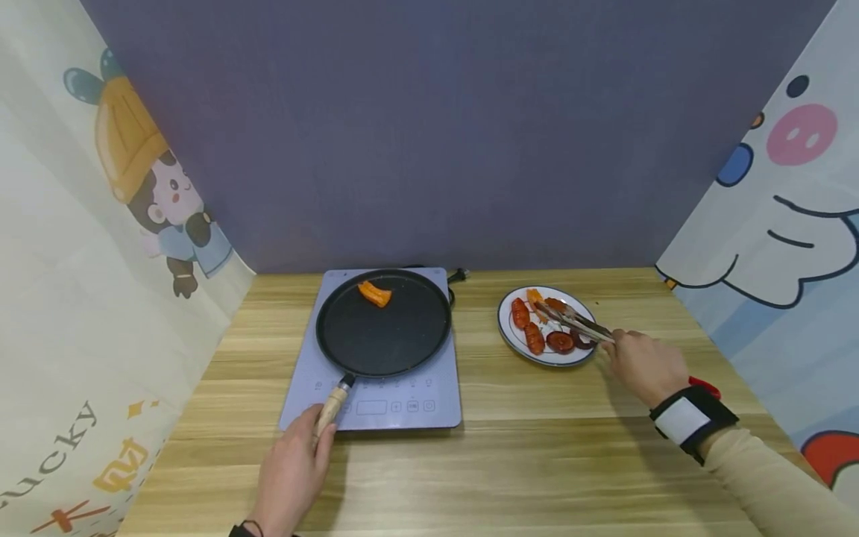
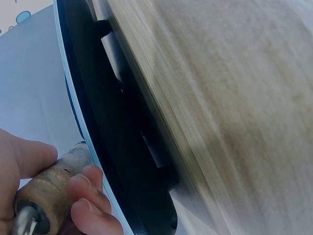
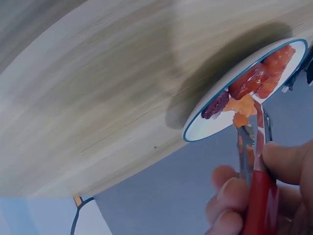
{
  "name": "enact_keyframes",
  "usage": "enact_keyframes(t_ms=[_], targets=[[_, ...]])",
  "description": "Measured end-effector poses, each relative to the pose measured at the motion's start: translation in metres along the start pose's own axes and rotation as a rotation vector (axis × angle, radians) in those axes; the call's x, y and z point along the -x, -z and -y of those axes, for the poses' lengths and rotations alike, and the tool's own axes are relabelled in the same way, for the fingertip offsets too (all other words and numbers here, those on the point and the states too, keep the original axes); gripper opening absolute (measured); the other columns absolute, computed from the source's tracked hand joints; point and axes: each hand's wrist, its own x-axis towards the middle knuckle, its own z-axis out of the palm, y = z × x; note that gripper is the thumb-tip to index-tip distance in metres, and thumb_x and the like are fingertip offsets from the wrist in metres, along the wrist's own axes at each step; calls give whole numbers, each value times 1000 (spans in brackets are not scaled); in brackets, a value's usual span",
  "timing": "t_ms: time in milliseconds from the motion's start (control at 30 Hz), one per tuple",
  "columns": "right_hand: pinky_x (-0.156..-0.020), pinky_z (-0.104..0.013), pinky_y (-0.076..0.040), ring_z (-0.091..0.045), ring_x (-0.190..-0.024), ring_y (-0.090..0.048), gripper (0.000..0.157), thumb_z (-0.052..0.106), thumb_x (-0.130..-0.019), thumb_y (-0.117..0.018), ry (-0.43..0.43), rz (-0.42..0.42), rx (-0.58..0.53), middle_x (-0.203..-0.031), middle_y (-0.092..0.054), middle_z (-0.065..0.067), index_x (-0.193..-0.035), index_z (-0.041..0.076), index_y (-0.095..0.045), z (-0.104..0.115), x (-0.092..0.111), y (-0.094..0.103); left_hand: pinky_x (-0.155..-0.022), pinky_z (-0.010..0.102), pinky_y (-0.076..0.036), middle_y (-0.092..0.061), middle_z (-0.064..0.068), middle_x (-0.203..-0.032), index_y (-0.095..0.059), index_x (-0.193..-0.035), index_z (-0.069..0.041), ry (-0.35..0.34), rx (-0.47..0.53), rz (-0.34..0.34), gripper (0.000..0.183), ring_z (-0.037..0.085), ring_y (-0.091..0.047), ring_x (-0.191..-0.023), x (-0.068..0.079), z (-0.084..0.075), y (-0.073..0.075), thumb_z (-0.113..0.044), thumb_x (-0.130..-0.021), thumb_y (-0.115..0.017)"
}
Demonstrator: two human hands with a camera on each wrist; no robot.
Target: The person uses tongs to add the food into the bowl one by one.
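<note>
My left hand (image 1: 293,466) grips the wooden handle (image 1: 332,406) of a flat black frying pan (image 1: 396,335), thumb and fingers wrapped round it. One orange, ridged piece of food (image 1: 374,294) lies near the pan's far rim. In my right hand (image 1: 647,365) are metal tongs (image 1: 584,325) with a red grip (image 3: 260,200). Their tips reach over the blue-rimmed white plate (image 1: 546,360), right at an orange piece (image 3: 243,105). Scored red sausages (image 1: 534,338), a round reddish-brown slice (image 1: 560,342) and darker pieces share the plate.
Under the pan is a pale induction cooker (image 1: 403,418) with a touch panel along its front. A black plug and cord (image 1: 458,275) lie behind it. A grey-blue panel (image 1: 456,134) rises at the table's back, with printed curtains (image 1: 54,298) on both sides.
</note>
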Motion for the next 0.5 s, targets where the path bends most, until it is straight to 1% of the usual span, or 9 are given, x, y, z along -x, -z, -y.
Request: enact_keyframes(t_ms=[133,233,367,500], targets=[[-30,-38,-28,-19,-39,-39,26,29,-85,-57,-1,12,0,-51,-47,-4,-72,6,-53,-4,1,1,-46,36,-41,-59,10,-85,-52,-114,-7,-2,-2,-4,34,16,-47,-59,0,0,0,-26,-86,-58],[-30,-38,-28,-19,-39,-38,29,30,-85,-56,-22,20,1,-51,-45,-4,-70,6,-51,-3,0,1,-47,38,-42,-60,10,-86,-52,-114,-7,-8,-3,-13,35,16,-48,-60,0,0,0,-27,-86,-59],[-30,-38,-28,-19,-39,-37,30,29,-85,-56,-22,21,15,-50,-45,-4,-68,5,-50,-1,-3,-3,-47,38,-42,-60,11,-86,-52,-113,-6,-14,-2,-20,35,17,-48,-60,0,1,1,-26,-86,-59],[-31,-38,-30,-19,-41,-39,27,26,-85,-55,-26,58,17,-52,-47,-4,-72,3,-52,1,-6,-6,-47,37,-42,-60,11,-87,-52,-113,-6,-21,2,-21,34,16,-48,-60,0,0,1,-25,-86,-59]])
